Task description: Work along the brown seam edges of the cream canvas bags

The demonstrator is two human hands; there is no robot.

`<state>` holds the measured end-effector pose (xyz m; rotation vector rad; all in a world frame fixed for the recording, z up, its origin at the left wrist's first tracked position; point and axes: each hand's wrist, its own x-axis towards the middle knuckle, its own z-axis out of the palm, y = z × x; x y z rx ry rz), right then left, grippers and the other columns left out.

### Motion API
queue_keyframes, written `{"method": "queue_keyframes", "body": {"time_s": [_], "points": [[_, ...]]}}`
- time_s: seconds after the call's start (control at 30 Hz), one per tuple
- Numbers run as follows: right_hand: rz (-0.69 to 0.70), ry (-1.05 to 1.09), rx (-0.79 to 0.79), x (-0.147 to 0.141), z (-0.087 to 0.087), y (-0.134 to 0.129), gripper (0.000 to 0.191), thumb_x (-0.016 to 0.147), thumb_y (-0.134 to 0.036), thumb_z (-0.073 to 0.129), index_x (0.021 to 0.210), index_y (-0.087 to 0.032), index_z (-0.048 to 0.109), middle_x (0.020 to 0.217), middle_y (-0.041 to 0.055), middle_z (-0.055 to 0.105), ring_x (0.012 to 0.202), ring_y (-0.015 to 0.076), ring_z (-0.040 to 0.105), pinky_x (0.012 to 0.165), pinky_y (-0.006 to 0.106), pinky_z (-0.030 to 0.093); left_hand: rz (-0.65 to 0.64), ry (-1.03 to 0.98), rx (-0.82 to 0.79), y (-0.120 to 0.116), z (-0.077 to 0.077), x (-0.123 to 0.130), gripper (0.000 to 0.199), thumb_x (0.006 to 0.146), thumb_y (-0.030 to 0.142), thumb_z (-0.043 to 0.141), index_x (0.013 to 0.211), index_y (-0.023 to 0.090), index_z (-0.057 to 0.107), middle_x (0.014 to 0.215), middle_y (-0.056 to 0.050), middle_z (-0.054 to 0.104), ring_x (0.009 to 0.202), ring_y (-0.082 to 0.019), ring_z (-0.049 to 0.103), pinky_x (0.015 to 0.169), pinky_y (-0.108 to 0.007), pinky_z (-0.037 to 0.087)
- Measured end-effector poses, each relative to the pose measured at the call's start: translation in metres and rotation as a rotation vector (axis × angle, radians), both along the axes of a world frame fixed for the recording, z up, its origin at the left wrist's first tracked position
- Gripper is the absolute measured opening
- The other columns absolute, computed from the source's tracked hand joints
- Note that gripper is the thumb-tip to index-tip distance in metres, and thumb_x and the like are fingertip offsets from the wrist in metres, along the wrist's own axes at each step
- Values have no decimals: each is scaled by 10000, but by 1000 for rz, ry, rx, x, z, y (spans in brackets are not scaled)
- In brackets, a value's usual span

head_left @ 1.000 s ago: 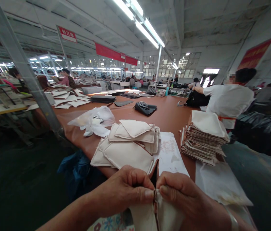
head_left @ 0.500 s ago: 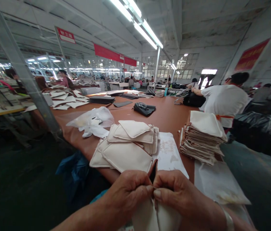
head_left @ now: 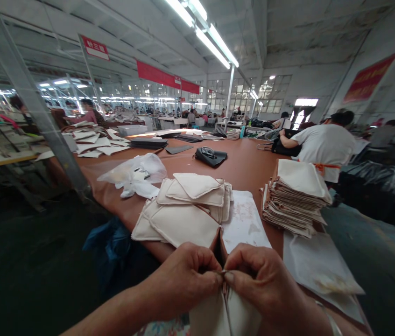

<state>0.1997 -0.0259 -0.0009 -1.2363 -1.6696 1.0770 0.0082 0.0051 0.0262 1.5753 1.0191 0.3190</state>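
My left hand (head_left: 192, 275) and my right hand (head_left: 262, 277) meet at the bottom centre, thumbs and forefingers pinching the seam edge of a cream and brown sewn piece (head_left: 209, 315). The piece hangs below the fingers, its brown inner side showing in a gap above them. Just beyond my left hand lies a loose pile of cream padded pieces (head_left: 185, 224). A stained white sheet (head_left: 246, 219) is beyond my right hand. To the right stands a tall stack of cream pieces with brown edges (head_left: 292, 200).
A clear plastic bag (head_left: 136, 175) and a black pouch (head_left: 210, 156) lie on the brown-covered table (head_left: 246, 161). A metal post (head_left: 39, 107) rises at the left. A person in a white shirt (head_left: 327, 142) works with a black bag at the right.
Both hands keep their pinch, with my left hand slightly further left. The gap in the piece shows more brown. The person at the right has shifted left and leaned over the black bag.
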Motion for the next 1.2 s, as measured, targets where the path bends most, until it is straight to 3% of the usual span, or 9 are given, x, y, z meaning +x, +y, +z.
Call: {"method": "queue_keyframes", "body": {"time_s": [0.17,0.37,0.5,0.57,0.67,0.77,0.93,1.07,1.2], "points": [[135,-101,363,6,2,-5,212,890,-225,546,784,-135,705,665,44,634,597,130,560,543,225,396,-16,-45,-11,-4,1,-1,198,786,270,553,784,104,662,610,39,472,550,-81,333,469,-201,226],[347,-630,855,22,10,-11,299,995,-306,478,1114,-146,701,651,27,610,541,127,476,491,273,296,45,-217,-213,-7,-5,-6,182,639,267,665,738,115,680,596,21,561,514,-84,406,471,-188,279],[279,-740,1003,26,4,-12,193,958,-186,525,967,-211,716,597,-5,587,520,128,427,494,303,249,98,-352,-348,-7,-9,-5,216,609,308,716,680,108,676,574,-1,582,478,-82,421,455,-192,290],[236,-706,977,28,-2,-12,171,943,-173,556,935,-236,714,592,-7,565,523,133,421,490,298,258,93,-376,-358,-8,-11,-3,312,646,395,770,683,106,658,583,-6,585,476,-77,425,463,-191,301],[290,-562,967,33,-8,-12,175,936,-185,573,1064,-232,684,653,10,594,551,150,464,516,288,333,48,-343,-314,-8,-11,-3,396,664,463,804,716,105,641,625,-17,601,505,-81,445,485,-192,324],[306,-352,897,36,-11,-18,239,966,-247,526,1191,-212,599,817,57,661,672,190,563,622,307,433,-22,-283,-153,-10,-7,-6,379,755,475,736,756,110,632,634,9,559,529,-76,405,484,-186,294],[125,-75,345,32,2,-25,240,1034,-307,393,1032,-228,620,860,24,643,768,157,590,719,254,453,-74,-131,256,-13,4,-9,198,833,306,632,754,125,639,663,18,545,597,-97,451,533,-191,344],[354,-109,158,27,22,-15,381,1035,-359,387,934,-150,690,806,36,645,724,139,568,675,235,427,-87,-72,399,-15,5,-6,138,826,247,605,744,138,626,672,15,557,620,-105,482,567,-193,374],[440,-116,135,28,25,-5,293,973,-340,527,882,-119,694,737,14,619,651,103,536,597,190,395,-112,-97,450,-18,3,-4,114,832,211,581,748,143,616,665,21,544,594,-98,463,540,-190,361]]}}
